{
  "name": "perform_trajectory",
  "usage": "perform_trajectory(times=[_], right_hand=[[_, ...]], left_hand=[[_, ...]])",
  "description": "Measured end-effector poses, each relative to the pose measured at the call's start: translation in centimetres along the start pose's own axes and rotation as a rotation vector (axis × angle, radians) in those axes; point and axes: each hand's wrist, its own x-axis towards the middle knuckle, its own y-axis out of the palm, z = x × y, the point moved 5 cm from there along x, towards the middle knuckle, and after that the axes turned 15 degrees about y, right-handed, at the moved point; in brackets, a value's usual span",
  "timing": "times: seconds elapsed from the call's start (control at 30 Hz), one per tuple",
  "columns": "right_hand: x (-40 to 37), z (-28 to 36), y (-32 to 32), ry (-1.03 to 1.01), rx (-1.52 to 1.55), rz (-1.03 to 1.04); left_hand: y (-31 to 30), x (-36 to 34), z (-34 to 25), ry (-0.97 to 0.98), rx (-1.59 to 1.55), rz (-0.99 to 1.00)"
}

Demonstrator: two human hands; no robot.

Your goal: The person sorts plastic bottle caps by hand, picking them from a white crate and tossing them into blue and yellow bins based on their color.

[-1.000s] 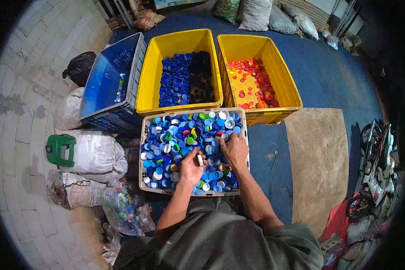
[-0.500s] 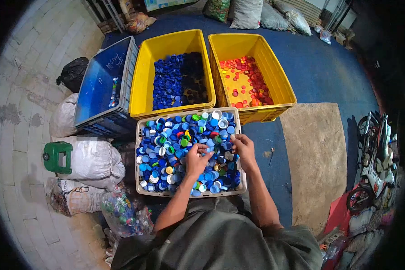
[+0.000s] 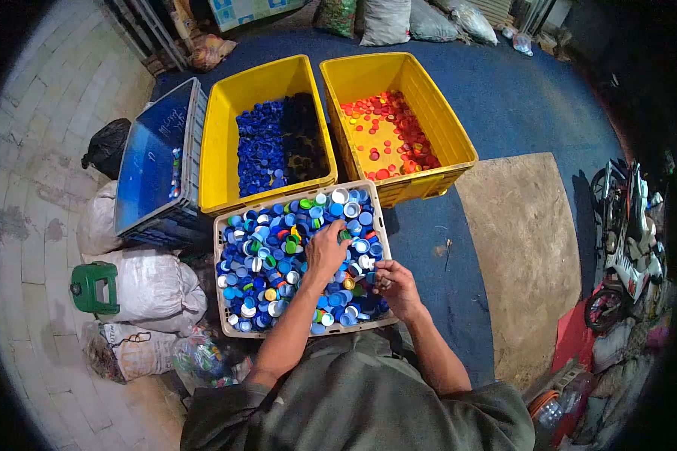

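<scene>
Over the tray (image 3: 222,304) of caps, the left hand (image 3: 326,254) has reached farther to a green cap (image 3: 344,235), held or not I cannot tell, and the right hand (image 3: 399,289), now nearer, pinches a white cap (image 3: 379,264), so each works separately.

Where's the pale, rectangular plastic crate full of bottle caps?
In the head view, the crate sits just left of centre, under the left hand, between the person's dark shirt and the yellow plastic bin holding blue and dark caps.

left hand (image 3: 326,252): farther forward, fingers (image 3: 339,226) curled | right hand (image 3: 400,287): closer in, fingers bent | forearms (image 3: 287,342) bare
</scene>
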Motion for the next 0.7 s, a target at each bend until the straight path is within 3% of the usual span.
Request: perform_trajectory(times=[0.37,0.47,0.5,0.57,0.7], right_hand=[[1.3,-0.3,1.2,-0.006,-0.092,0.042],[1.7,-0.3,1.1,-0.001,-0.240,-0.105],[1.8,-0.1,1.3,-0.039,-0.336,-0.146],[2.1,0.2,1.8,-0.114,-0.529,-0.224],[2.5,2.1,3.4,-0.381,-1.087,-0.489]], left_hand=[[-0.2,-0.5,0.8,0.099,-0.133,-0.143],[-0.5,-1.4,2.3,-0.176,-0.694,-0.305],[-1.3,-2.1,1.8,-0.402,-0.958,-0.244],[-1.0,-3.3,2.7,-0.543,-1.547,-0.336],[-1.8,-5.0,2.5,-0.557,-1.930,-0.398]])
